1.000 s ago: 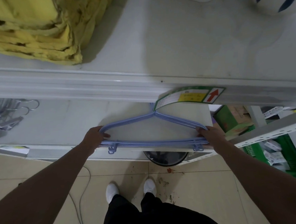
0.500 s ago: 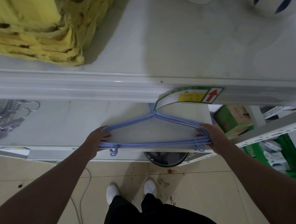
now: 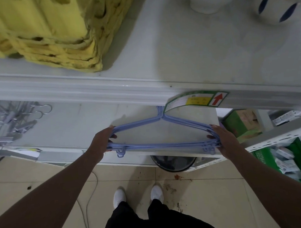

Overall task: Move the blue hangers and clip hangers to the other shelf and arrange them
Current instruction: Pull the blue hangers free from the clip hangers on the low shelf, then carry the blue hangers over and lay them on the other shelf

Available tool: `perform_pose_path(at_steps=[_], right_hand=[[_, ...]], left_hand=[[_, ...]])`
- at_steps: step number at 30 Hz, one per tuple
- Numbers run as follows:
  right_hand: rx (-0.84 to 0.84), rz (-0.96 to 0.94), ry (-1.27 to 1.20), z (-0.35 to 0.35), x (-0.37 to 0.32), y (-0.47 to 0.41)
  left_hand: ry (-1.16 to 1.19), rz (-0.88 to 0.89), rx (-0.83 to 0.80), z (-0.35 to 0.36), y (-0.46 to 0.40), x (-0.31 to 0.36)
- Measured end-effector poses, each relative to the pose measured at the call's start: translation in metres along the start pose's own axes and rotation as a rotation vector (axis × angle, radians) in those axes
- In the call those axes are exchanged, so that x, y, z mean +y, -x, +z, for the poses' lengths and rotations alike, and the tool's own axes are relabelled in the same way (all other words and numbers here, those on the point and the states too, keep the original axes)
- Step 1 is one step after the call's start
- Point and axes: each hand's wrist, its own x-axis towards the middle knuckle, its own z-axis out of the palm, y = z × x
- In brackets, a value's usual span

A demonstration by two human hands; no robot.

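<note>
Blue hangers (image 3: 163, 144) at shelf (image 3: 76, 123) front edge, left hand (image 3: 102, 143), right hand (image 3: 221, 139) gripping ends.

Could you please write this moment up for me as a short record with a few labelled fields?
Held item: blue hangers, a stacked bundle lying flat over the lower shelf
Left hand: grips the bundle's left end
Right hand: grips the bundle's right end
Hooks: point away, under the upper shelf edge
Clip hangers: far left on the lower shelf, untouched
Upper shelf: yellow stack
</note>
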Motion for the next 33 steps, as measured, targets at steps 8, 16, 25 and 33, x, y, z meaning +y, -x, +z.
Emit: perform_pose_path(at_steps=[8,16,25,33], right_hand=[[0.032,-0.094,-0.021,0.017,-0.032,0.024],[0.136,-0.144,0.007,0.043,-0.043,0.102],[0.256,-0.182,-0.035,0.057,-0.016,0.211],[0.382,-0.205,-0.024,0.045,0.010,0.313]], left_hand=[[-0.017,0.076,-0.030,-0.014,0.006,0.038],[-0.051,0.153,-0.118,-0.051,0.027,0.054],[-0.106,0.185,-0.269,-0.102,0.060,0.081],[-0.203,0.246,-0.397,-0.111,0.093,0.087]])
